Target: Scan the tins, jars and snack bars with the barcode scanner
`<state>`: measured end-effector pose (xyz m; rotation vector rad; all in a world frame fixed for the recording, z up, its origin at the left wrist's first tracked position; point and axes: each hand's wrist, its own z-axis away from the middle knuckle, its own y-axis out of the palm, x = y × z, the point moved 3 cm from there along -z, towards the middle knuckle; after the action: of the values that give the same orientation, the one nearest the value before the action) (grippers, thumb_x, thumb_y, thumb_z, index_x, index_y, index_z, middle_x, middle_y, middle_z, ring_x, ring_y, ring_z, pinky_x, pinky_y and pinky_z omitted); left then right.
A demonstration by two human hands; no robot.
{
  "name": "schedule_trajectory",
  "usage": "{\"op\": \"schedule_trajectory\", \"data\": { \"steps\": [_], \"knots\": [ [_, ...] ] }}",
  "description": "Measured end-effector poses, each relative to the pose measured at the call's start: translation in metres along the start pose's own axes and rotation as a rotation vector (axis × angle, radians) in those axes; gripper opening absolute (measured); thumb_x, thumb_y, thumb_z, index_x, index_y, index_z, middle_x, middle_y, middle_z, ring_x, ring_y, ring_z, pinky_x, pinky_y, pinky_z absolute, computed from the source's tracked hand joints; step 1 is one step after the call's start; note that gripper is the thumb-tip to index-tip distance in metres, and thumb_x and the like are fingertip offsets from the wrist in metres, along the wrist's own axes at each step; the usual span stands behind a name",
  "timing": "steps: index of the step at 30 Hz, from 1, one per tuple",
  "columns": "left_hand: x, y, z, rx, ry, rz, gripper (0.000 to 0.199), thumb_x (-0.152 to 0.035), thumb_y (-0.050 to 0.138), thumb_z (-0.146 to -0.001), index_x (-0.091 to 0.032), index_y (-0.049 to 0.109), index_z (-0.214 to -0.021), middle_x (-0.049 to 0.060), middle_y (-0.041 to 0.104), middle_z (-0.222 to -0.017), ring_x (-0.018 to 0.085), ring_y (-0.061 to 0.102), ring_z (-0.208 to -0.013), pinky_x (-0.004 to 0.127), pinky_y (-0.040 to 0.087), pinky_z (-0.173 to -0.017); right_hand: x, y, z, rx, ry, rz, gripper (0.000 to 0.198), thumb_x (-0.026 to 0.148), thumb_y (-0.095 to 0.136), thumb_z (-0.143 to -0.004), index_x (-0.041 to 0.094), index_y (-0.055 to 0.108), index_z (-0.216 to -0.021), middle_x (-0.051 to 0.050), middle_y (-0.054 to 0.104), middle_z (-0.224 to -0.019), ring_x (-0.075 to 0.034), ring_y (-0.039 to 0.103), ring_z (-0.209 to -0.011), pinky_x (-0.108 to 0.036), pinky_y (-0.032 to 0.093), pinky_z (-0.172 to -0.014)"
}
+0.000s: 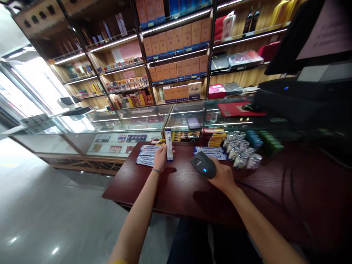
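My left hand [160, 158] is closed on a long, narrow blue-and-white packet [168, 146], held upright a little above the table. Beside it on the left lies a group of similar packets [146, 155]. In my right hand [223, 176] is a black barcode scanner [203, 165] with a blue light on top, its head tilted toward the left. Behind the scanner, another stack of the blue-and-white packets [211, 151] rests on the table. The fingers of my right hand are partly hidden by the scanner.
Small lidded jars [241, 160], blue cans [253, 139] and green items [271, 142] stand right on the dark red table [176, 187]. Yellow-red packs [213, 137] line its back edge. Beyond are a glass counter [132, 121], a monitor [288, 40] and stocked shelves. The scanner cable [261, 194] trails right.
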<state>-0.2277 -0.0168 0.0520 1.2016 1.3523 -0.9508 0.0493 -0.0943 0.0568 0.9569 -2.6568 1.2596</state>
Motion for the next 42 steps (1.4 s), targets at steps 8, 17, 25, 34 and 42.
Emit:
{"op": "schedule_trajectory", "data": {
  "steps": [8,17,25,34,42],
  "knots": [
    [0.023,0.037,0.007,0.078,-0.213,0.381,0.042,-0.041,0.073,-0.078,-0.011,0.066,-0.106,0.013,0.073,-0.103,0.018,0.071,-0.078,0.03,0.057,-0.069,0.0,-0.004,-0.001,0.105,0.023,0.029,0.039,0.029,0.061,-0.074,0.021,0.055,-0.112,0.0,0.074,-0.076,-0.022,0.071,-0.067,-0.026,0.044,-0.056],
    [0.023,0.033,0.011,0.059,-0.222,0.393,0.04,-0.039,0.074,-0.079,-0.012,0.068,-0.108,0.014,0.073,-0.103,0.019,0.071,-0.08,0.032,0.057,-0.073,0.003,-0.005,0.0,0.077,0.047,0.021,0.04,0.03,0.061,-0.074,0.023,0.053,-0.112,0.001,0.073,-0.073,-0.023,0.071,-0.062,-0.027,0.04,-0.053],
    [0.03,0.034,0.008,0.042,-0.016,0.205,0.048,-0.043,0.07,-0.081,-0.017,0.066,-0.12,0.01,0.072,-0.113,0.02,0.07,-0.095,0.034,0.054,-0.087,-0.009,-0.014,-0.003,0.015,0.133,0.075,0.031,0.029,0.063,-0.072,0.023,0.057,-0.103,0.0,0.07,-0.066,-0.023,0.069,-0.061,-0.027,0.04,-0.053],
    [0.007,0.09,0.011,0.304,0.578,-0.714,0.023,-0.027,0.06,-0.09,-0.021,0.069,-0.111,0.007,0.072,-0.11,0.022,0.064,-0.105,0.038,0.049,-0.097,-0.052,-0.045,-0.005,-0.211,0.421,-0.027,0.043,0.043,0.063,-0.076,0.022,0.056,-0.113,-0.008,0.073,-0.088,-0.027,0.07,-0.079,-0.033,0.052,-0.065],
    [0.025,0.162,-0.004,0.419,0.689,-1.008,0.017,-0.018,0.059,-0.089,-0.018,0.068,-0.103,0.009,0.07,-0.103,0.023,0.063,-0.099,0.036,0.049,-0.091,-0.074,-0.063,-0.005,-0.29,0.566,-0.068,0.049,0.047,0.065,-0.074,0.021,0.056,-0.115,-0.01,0.073,-0.09,-0.028,0.07,-0.082,-0.035,0.053,-0.068]
  ]
}}
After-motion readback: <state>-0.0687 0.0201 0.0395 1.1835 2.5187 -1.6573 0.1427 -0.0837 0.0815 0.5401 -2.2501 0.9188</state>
